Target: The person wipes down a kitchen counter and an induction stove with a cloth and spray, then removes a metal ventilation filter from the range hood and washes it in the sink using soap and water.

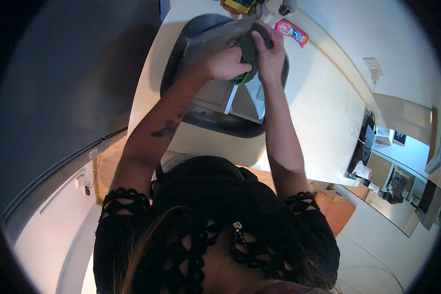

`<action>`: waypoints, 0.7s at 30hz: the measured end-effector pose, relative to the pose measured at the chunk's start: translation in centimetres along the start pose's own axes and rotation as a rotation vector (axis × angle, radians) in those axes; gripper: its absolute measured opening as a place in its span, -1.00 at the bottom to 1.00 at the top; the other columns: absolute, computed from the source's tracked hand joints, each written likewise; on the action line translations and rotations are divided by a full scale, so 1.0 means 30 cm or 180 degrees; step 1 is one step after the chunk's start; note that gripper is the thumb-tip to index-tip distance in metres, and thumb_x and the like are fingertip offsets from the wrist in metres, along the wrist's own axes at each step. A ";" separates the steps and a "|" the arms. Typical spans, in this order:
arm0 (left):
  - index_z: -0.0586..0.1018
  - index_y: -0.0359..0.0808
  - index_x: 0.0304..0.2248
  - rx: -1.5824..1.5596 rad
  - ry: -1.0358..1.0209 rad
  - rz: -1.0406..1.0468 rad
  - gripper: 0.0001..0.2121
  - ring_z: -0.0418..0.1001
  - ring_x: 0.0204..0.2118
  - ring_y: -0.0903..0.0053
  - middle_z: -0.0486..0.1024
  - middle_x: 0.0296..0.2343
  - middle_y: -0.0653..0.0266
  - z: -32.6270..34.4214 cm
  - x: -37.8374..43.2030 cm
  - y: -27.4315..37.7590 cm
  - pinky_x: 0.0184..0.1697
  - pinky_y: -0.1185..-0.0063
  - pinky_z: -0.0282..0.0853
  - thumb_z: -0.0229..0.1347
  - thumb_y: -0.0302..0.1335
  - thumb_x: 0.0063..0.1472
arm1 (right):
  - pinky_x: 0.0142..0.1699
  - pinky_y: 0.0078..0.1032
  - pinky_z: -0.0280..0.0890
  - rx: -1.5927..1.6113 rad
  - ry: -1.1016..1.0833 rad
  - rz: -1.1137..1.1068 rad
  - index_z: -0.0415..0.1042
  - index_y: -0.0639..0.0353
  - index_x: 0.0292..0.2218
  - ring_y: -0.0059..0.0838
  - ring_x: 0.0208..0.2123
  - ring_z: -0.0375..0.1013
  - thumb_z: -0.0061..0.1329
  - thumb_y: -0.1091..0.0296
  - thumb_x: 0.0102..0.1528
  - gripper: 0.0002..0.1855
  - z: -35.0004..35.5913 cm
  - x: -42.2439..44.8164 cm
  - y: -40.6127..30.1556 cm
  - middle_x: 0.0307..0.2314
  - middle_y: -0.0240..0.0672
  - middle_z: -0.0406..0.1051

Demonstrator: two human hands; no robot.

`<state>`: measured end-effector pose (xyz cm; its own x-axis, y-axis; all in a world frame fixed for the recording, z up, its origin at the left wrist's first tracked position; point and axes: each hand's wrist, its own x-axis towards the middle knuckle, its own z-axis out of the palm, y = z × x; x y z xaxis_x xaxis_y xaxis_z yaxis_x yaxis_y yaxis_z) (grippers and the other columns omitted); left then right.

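Observation:
Both of my hands grip a dark green cloth (pixel 248 55) above a black-rimmed sink basin (pixel 220 126). My left hand (pixel 226 64) pinches the cloth's left side between thumb and fingers. On the right, my right hand (pixel 273 47) wraps the cloth's upper end, thumb across it. Behind my left hand, a grey, see-through band (pixel 217 36) crosses the basin; what it is cannot be made out. Below the cloth, a narrow white strip (pixel 230 100) and pale grey surfaces show inside the basin. My forearms and the cloth hide part of the basin.
A pink printed packet (pixel 292 32) lies on the white countertop (pixel 312 103), right of the basin. Beyond the basin are a yellow-and-dark item (pixel 239 5) and a dark metal fitting (pixel 286 7). A dark panel (pixel 77 66) stands at left. A wall socket (pixel 373 66) with a plug is at right.

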<state>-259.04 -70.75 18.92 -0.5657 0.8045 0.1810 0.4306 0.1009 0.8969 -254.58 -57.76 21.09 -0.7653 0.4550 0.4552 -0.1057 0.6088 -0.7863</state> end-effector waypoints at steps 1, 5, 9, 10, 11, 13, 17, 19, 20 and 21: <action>-0.05 -0.42 0.06 -0.0053 -0.0131 -0.0165 -0.30 -0.11 0.12 0.11 -0.03 0.03 -0.15 -0.009 -0.004 0.013 0.14 0.45 -0.16 -0.01 -0.35 -0.03 | -0.13 -0.46 0.21 0.0011 0.0020 0.0014 0.39 0.27 -0.27 -0.27 -0.28 0.33 0.06 0.32 -0.16 -0.62 0.009 0.032 0.002 -0.34 -0.15 0.34; 0.08 -0.42 0.01 -0.0346 -0.0181 -0.0553 -0.42 0.14 0.01 0.15 0.18 -0.08 -0.14 -0.025 0.034 0.052 0.03 0.46 0.05 -0.04 -0.37 0.00 | -0.17 -0.46 0.20 -0.0767 0.0239 0.0063 0.41 0.31 -0.35 -0.26 -0.27 0.35 0.01 0.20 -0.09 -0.66 0.047 0.146 0.087 -0.32 -0.08 0.36; 0.20 -0.40 -0.06 -0.0471 0.0020 0.0105 -0.57 0.18 -0.01 0.23 0.18 -0.07 -0.08 -0.091 0.007 0.008 0.04 0.47 0.04 -0.11 -0.43 0.06 | -0.20 -0.39 0.21 0.0233 0.0529 0.0619 0.42 0.31 -0.38 -0.16 -0.38 0.39 0.02 0.14 -0.10 -0.63 0.106 0.073 0.016 -0.48 -0.09 0.41; 0.20 -0.38 -0.05 0.0050 -0.0311 -0.0100 -0.57 0.18 -0.01 0.21 0.18 -0.07 -0.10 -0.111 -0.013 0.014 0.04 0.47 0.04 -0.12 -0.45 0.06 | -0.20 -0.39 0.21 0.0235 0.0571 0.0629 0.42 0.31 -0.38 -0.16 -0.38 0.39 0.02 0.14 -0.10 -0.63 0.097 0.075 0.010 -0.48 -0.09 0.41; 0.19 -0.36 -0.04 0.0575 -0.0634 -0.0304 -0.57 0.19 -0.02 0.18 0.19 -0.07 -0.11 -0.122 -0.023 0.024 0.04 0.47 0.05 -0.12 -0.46 0.06 | -0.21 -0.35 0.22 0.0038 0.0468 0.0568 0.40 0.33 -0.38 -0.10 -0.38 0.38 0.02 0.14 -0.11 -0.62 0.090 0.083 0.005 -0.47 -0.04 0.40; 0.13 -0.32 0.01 0.0262 -0.0757 -0.0793 -0.52 0.18 -0.01 0.14 0.20 -0.07 -0.10 -0.111 -0.034 0.059 0.05 0.48 0.03 -0.14 -0.46 0.06 | -0.25 -0.29 0.22 -0.0352 0.0232 0.0476 0.37 0.37 -0.38 0.02 -0.37 0.36 0.02 0.14 -0.11 -0.59 0.071 0.066 -0.011 -0.46 0.07 0.37; 0.10 -0.26 0.04 0.0254 -0.0203 -0.0550 -0.49 0.16 0.00 0.21 0.22 -0.07 0.00 -0.131 -0.047 0.030 0.03 0.47 0.06 -0.12 -0.35 0.08 | -0.26 -0.32 0.24 0.0626 0.0574 0.1104 0.36 0.37 -0.38 -0.02 -0.36 0.38 0.03 0.19 -0.13 -0.62 0.121 0.162 0.002 -0.48 0.04 0.38; 0.09 -0.25 0.05 0.0270 -0.0274 -0.0600 -0.48 0.14 0.03 0.25 0.21 -0.06 0.04 -0.153 -0.042 0.046 0.03 0.47 0.05 -0.13 -0.32 0.08 | -0.47 -0.52 0.29 0.0246 0.0812 0.0772 0.37 0.20 -0.41 -0.42 -0.59 0.37 -0.26 0.08 0.02 -0.65 0.144 0.162 0.005 -0.59 -0.30 0.39; 0.11 -0.24 0.04 -0.0526 -0.0389 -0.1092 -0.49 0.13 0.03 0.32 0.21 -0.06 0.10 -0.155 -0.042 0.056 0.03 0.44 0.06 -0.14 -0.28 0.10 | -0.34 -0.47 0.26 0.0208 0.0747 0.0726 0.38 0.25 -0.37 -0.29 -0.47 0.39 -0.12 0.13 -0.04 -0.67 0.135 0.152 0.011 -0.52 -0.16 0.40; 0.13 -0.23 0.04 -0.1323 -0.0455 -0.1611 -0.50 0.12 0.04 0.39 0.21 -0.06 0.17 -0.164 -0.053 0.061 0.02 0.42 0.06 -0.14 -0.24 0.12 | -0.20 -0.42 0.23 0.0196 0.0637 0.0676 0.39 0.29 -0.33 -0.16 -0.35 0.40 0.02 0.17 -0.10 -0.63 0.140 0.135 -0.005 -0.45 -0.02 0.41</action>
<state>-260.81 -74.73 22.26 -0.5156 0.7897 -0.3324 -0.1862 0.2754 0.9431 -260.32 -58.74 21.28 -0.6346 0.6910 0.3463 0.0005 0.4484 -0.8938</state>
